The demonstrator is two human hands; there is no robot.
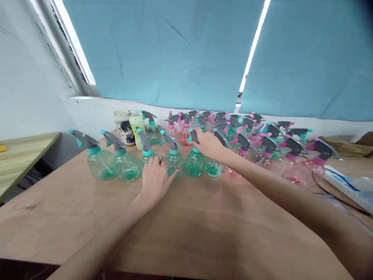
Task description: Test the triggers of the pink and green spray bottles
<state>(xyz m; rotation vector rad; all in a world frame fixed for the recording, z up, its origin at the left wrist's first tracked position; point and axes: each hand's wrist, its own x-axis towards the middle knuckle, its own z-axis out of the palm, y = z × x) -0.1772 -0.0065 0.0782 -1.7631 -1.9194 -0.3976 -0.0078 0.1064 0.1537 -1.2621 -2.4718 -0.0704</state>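
Observation:
My right hand [209,144] reaches to the head of a green spray bottle [194,165] with a turquoise collar, its fingers closed round the grey trigger top. My left hand [155,174] is low among the front row, between another green spray bottle [146,155] and a spray bottle with a grey head [174,157]. Its thumb sticks out to the right, apart from the fingers, whose tips are partly hidden. Two more green bottles, a left-end one [100,163] and its neighbour [126,165], stand upright to the left. Just right of centre is another green bottle [214,168].
Pink spray bottles [309,171] continue the front row rightward, with several pink and green ones behind. A patterned cup [124,128] and a pale green bottle [136,128] stand at the back left. A white power strip [346,186] with cables lies at right on the wooden table [186,233].

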